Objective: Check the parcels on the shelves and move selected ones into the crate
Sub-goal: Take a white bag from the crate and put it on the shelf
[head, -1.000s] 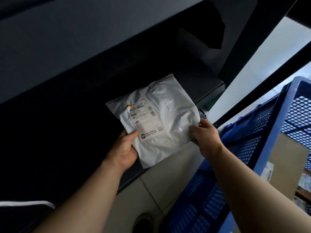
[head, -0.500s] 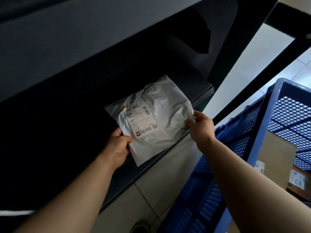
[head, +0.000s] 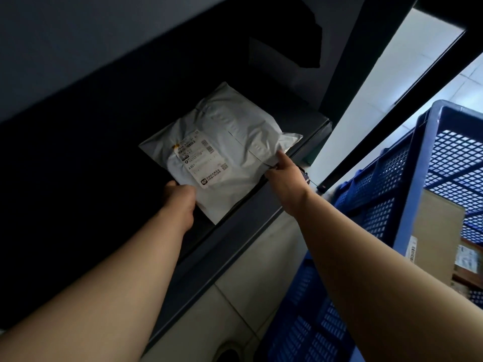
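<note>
A grey plastic mailer parcel (head: 230, 142) with a white shipping label lies flat on the dark shelf (head: 261, 223), its near corner over the shelf's front edge. My left hand (head: 180, 199) grips the parcel's near left edge, fingers under it. My right hand (head: 285, 173) pinches the parcel's right edge near the shelf's front lip. The blue mesh crate (head: 407, 205) stands to the right, below my right forearm.
A brown cardboard box (head: 439, 239) with a barcode label sits inside the crate, with other parcels (head: 467, 257) behind it. A dark shelf upright (head: 347, 61) rises beyond the parcel. Dark parcels (head: 282, 48) lie deeper on the shelf. Pale floor tiles (head: 235, 309) show below.
The parcel has gone from held up in front of the shelf to lying flat on it, pushed further in. Both hands followed it forward and still hold its edges.
</note>
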### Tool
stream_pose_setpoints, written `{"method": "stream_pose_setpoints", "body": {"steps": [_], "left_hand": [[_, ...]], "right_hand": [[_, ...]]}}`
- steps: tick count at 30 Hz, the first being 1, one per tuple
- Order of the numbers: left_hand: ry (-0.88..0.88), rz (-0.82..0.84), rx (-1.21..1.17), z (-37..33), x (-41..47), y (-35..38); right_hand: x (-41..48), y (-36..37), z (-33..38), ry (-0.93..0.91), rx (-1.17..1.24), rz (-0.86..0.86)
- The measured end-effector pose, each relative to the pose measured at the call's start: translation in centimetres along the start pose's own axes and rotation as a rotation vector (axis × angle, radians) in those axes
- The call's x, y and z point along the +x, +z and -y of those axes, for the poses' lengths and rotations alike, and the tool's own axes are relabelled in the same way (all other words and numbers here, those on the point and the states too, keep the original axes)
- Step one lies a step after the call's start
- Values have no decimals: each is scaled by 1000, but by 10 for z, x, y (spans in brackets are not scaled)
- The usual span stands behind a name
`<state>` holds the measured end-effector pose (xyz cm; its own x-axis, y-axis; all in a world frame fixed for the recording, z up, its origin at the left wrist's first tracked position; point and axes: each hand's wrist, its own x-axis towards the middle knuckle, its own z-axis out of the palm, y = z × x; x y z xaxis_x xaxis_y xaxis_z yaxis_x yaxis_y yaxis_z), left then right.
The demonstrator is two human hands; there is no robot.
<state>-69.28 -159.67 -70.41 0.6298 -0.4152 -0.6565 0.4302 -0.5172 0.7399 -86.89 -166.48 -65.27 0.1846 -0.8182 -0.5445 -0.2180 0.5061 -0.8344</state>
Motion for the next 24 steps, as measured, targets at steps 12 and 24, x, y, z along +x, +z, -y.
{"method": "stream_pose_setpoints", "body": {"steps": [12,24], "left_hand": [[3,-65,-116,14,-142,-82],[68,-226,-406,70,-310,-253]], "right_hand": [[-121,-3,-4,-93,-324,-11],[-306,74,-9,-272,-377,274]]}}
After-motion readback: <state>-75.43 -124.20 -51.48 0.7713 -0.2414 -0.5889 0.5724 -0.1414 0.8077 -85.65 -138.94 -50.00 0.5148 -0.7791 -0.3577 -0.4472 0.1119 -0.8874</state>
